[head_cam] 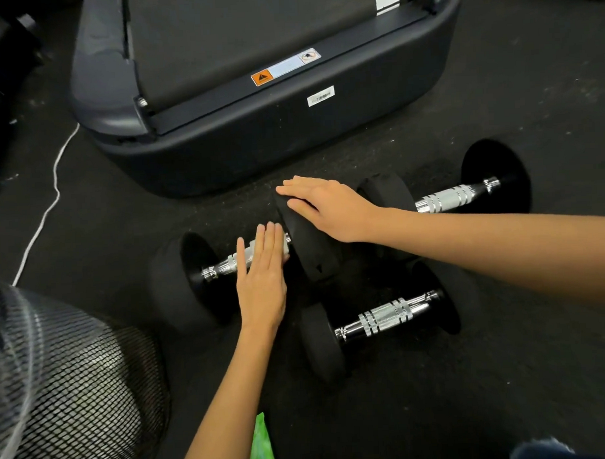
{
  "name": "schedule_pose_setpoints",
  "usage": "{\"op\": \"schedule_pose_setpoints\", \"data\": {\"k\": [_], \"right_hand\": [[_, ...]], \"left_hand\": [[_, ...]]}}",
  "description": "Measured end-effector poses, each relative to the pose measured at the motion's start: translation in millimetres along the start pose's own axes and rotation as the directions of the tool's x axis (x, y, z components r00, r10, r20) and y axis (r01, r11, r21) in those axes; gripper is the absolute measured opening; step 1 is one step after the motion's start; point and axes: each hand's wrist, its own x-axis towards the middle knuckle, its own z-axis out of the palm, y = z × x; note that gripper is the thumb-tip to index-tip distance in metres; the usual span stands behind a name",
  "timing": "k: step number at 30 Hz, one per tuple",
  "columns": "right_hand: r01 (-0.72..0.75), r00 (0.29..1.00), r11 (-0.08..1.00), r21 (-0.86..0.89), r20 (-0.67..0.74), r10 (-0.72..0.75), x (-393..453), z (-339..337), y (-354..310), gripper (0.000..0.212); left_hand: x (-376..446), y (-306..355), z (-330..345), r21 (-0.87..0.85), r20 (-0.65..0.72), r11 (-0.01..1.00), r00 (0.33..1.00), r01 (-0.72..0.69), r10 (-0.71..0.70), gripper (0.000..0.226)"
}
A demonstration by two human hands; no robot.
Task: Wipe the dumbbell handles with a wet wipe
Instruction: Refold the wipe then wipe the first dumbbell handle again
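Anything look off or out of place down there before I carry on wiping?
Nothing is spilled or visibly broken. The three dumbbells lie unevenly on the floor: the left dumbbell, under the left hand, has its right plate tilted and crowding its neighbours. The right hand rests flat on that plate.

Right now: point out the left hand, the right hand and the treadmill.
left hand [262,285], head view, back of the hand.
right hand [327,208], head view, back of the hand.
treadmill [257,145], head view, rear housing wall.

I see dim, even overhead light, glare on the chrome dumbbell handles [386,316], and wide-angle bending at the frame edges.
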Motion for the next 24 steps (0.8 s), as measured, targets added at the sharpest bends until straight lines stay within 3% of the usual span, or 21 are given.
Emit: {"op": "schedule_pose_setpoints", "data": {"k": [3,7,12,16,21,24], "right_hand": [[0.0,1.0,1.0,-0.007,0.015,0.0,1,-1,2,0.043],[-0.003,1.0,1.0,-0.004,-0.001,0.003,0,0,1,0.043],[-0.002,1.0,1.0,-0.007,0.018,0.003,-1,-2,0,0.044],[0.031,0.997,0.999,-0.041,0.069,-0.028,-2,-10,2,0.045],[0.057,0.985,0.994,-0.094,0.171,-0.041,-4,-19,-2,0.048],[0.117,0.99,0.97,-0.214,0.103,-0.097,-15,-22,-11,0.05]], "left_hand": [[-15,7,2,-0.044,-0.022,0.998,0.999,0.036,-0.037,0.064],[-4,-1,1,0.015,0.004,1.0,1.0,-0.014,0.014,0.056],[0,1,-14,-0.218,0.024,0.934,0.958,0.283,-0.285,0.038],[-9,11,-46,-0.638,0.118,0.627,0.861,0.448,-0.495,0.03],[-10,21,-80,-0.742,0.162,0.475,0.815,0.473,-0.557,0.024],[-11,32,-92,-0.824,0.21,0.353,0.816,0.444,-0.538,0.026]]}}
